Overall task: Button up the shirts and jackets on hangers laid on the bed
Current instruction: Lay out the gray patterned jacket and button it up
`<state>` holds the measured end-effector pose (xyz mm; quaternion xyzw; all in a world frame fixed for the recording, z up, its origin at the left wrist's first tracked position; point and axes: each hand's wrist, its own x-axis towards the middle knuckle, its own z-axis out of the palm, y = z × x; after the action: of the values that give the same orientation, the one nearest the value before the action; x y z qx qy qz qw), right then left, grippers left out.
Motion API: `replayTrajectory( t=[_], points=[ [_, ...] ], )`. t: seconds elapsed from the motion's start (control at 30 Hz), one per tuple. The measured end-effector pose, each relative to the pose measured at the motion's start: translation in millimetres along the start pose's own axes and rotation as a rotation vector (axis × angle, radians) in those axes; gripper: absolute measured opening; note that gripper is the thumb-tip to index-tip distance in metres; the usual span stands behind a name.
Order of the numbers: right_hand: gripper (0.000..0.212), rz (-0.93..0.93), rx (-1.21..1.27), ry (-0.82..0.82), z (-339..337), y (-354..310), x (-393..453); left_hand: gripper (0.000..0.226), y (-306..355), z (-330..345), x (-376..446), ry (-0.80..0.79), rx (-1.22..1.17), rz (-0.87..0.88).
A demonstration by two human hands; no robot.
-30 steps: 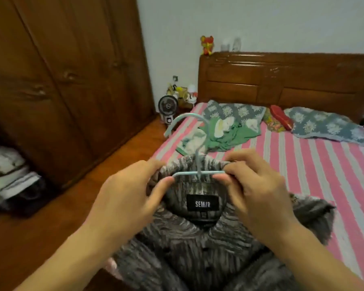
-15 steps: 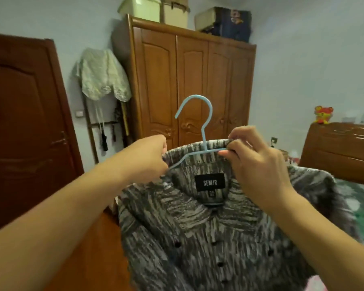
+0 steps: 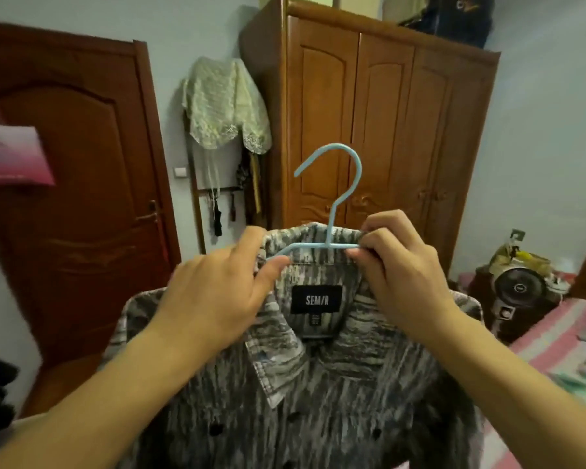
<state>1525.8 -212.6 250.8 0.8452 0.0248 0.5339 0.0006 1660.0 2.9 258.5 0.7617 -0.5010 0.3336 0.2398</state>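
A grey and white streaked shirt with a black label at the neck hangs on a light blue hanger, held up in the air before me. My left hand pinches the collar and the hanger's left arm between thumb and fingers. My right hand pinches the collar and the hanger's right end. The hook points up and to the left. Dark buttons show low on the shirt front. The shirt's lower part runs out of the frame.
A wooden wardrobe stands straight ahead, a dark red door to its left, a pale garment hanging between them. The pink striped bed lies at the right, a small fan beside it.
The shirt on its hanger has been lifted off the bed and held up, and my view has turned left from the bed toward the wardrobe and door. Both hands kept their hold.
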Motion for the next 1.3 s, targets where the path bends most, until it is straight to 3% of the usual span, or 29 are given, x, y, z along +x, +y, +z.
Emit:
replayTrajectory(
  t=[0.07, 0.17, 0.23, 0.27, 0.43, 0.57, 0.63, 0.7, 0.8, 0.93, 1.03, 1.13, 1.3],
  points=[
    [0.032, 0.109, 0.230, -0.063, 26.9, -6.3, 23.8, 0.044, -33.8, -5.6, 4.9, 0.027, -0.019, -0.097],
    [0.044, 0.263, 0.583, -0.446, 65.5, 15.1, 24.8, 0.032, -65.4, -12.6, -6.1, 0.183, -0.194, -0.309],
    [0.060, 0.176, 0.586, -0.672, 90.5, 33.5, 9.3, 0.025, -66.0, -15.5, -16.0, 0.213, -0.187, -0.428],
    [0.066, 0.115, 0.576, -0.707, 101.3, 39.6, 4.3, 0.025, -65.8, -14.7, -19.9, 0.190, -0.155, -0.463],
    [0.046, 0.004, 0.555, -0.469, 135.9, 43.9, 33.7, 0.059, -66.8, -37.6, -47.3, -0.179, -0.083, -0.515],
    [0.044, -0.156, 0.632, -0.587, 158.1, 27.9, 45.5, 0.022, -79.7, -70.0, -96.6, -0.378, -0.132, -0.749],
    [0.050, -0.258, 0.762, -0.749, 171.4, 13.7, 47.8, 0.039, -85.6, -75.7, -127.1, -0.368, -0.028, -0.865],
    [0.056, -0.404, 0.872, -0.996, 179.3, -6.5, 51.3, 0.032, -89.0, -77.8, -160.2, -0.250, 0.027, -0.996],
    [0.052, -0.543, 1.029, -1.276, 185.7, -35.7, 49.8, 0.046, -82.5, -88.6, -196.7, -0.107, 0.070, -1.109],
    [0.062, -0.379, 1.249, -1.276, 192.6, -83.8, 36.9, 0.045, -57.2, -120.7, -220.5, -0.099, 0.236, -1.205],
    [0.045, -0.486, 1.230, -1.170, 183.4, -140.4, 31.7, 0.055, -44.8, -153.2, -248.2, -0.050, 0.378, -1.262],
    [0.038, -0.588, 1.133, -0.975, 169.9, -198.4, 35.7, 0.028, -39.3, -186.4, -266.1, -0.027, 0.575, -1.340],
    [0.038, -0.558, 1.104, -1.002, 171.8, -286.8, 53.8, 0.027, -32.5, -262.9, -259.8, -0.085, 0.997, -1.346]
  ],
)
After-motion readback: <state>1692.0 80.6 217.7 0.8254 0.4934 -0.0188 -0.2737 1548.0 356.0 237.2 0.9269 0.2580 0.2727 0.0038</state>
